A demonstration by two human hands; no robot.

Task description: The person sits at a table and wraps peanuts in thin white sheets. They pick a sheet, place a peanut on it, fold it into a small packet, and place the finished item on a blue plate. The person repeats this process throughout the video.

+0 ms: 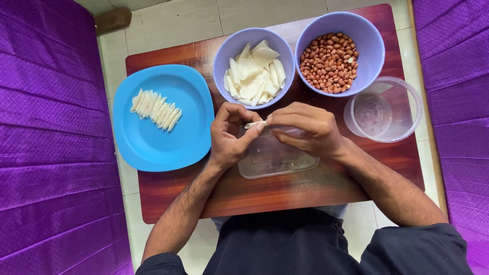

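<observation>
My left hand point(230, 135) and my right hand point(305, 130) meet over a small clear plastic tray point(277, 162) and pinch one thin white wrapper piece point(255, 124) between their fingertips. Just beyond them stands a lilac bowl point(224, 51) filled with several loose white wrapper pieces point(253, 74). To its right, a second lilac bowl point(374, 46) holds peanuts point(329, 62). At the left, a blue plate point(158, 137) carries a row of several folded white pieces point(155, 109).
A clear round container point(407, 119) sits at the table's right side. Everything rests on a small reddish wooden table point(305, 191) above a tiled floor. Purple fabric point(51, 153) flanks both sides. A wooden block point(113, 20) lies at top left.
</observation>
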